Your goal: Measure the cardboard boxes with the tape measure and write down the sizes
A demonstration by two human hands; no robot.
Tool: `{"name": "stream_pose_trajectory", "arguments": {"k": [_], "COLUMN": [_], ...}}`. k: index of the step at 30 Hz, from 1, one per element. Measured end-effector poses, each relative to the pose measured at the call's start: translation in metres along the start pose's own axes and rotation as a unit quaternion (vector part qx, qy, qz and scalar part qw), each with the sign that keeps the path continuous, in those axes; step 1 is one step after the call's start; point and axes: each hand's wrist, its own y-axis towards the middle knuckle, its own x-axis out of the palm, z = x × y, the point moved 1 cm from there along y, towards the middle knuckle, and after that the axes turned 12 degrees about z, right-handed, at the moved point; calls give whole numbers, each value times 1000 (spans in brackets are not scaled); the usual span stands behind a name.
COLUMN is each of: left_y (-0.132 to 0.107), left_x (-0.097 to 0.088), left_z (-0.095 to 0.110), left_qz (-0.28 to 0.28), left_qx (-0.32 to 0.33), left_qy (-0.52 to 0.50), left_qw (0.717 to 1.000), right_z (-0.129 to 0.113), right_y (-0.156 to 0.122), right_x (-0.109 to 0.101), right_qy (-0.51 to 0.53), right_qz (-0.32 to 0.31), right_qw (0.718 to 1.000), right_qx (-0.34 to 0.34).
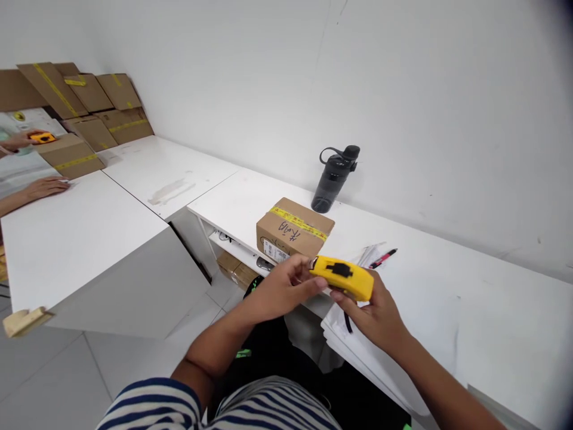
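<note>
Clasping the tape measure (354,279) in both hands (381,314), we judge it stiff, light, best held by its four-o'clock end

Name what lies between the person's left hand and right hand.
The head view shows a yellow tool between the left hand and the right hand, both touching it.

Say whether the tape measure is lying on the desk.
No, the right hand holds the tape measure, with the left hand at one end.
</note>
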Motion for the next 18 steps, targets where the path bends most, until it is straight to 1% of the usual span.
{"name": "stream_pose_trajectory", "arguments": {"k": [1,2,4,5,7,9,10,11,14,16,17,18], "left_y": [-1,-1,3,7,19,40,54,69,120,147,156,161], "left_x": [-10,-19,-36,-44,-60,-76,-84,-93,-116,-126,-129,-129], "left_z": [3,6,13,17,24,29,30,31,25,15,10,5], "left_qz": [-27,-40,-46,-46,-50,-55,-52,-38,54,108,120,119], "left_qx": [-37,-60,-77,-78,-69,-51,-40,-28,-27,-46,-57,-63], "left_qy": [-30,-49,-32,-5,49,75,77,73,77,129,170,216], "left_qw": [999,996,995,996,995,994,995,996,995,985,977,967], "right_z": [-3,-5,-10,-12,-10,-4,-1,3,12,15,16,17], "right_y": [3,6,8,8,5,2,1,0,1,5,7,11], "right_x": [2,3,4,4,2,-4,-8,-13,-29,-37,-39,-39], "right_qy": [-31,-55,-73,-71,-61,-59,-62,-66,-75,-71,-66,-60], "right_qz": [-24,-51,-93,-99,-78,-35,-9,16,75,95,97,93], "right_qw": [998,994,984,983,985,991,995,997,993,989,988,987], "right_qx": [-46,-84,-130,-141,-142,-111,-82,-47,55,92,103,112]}}
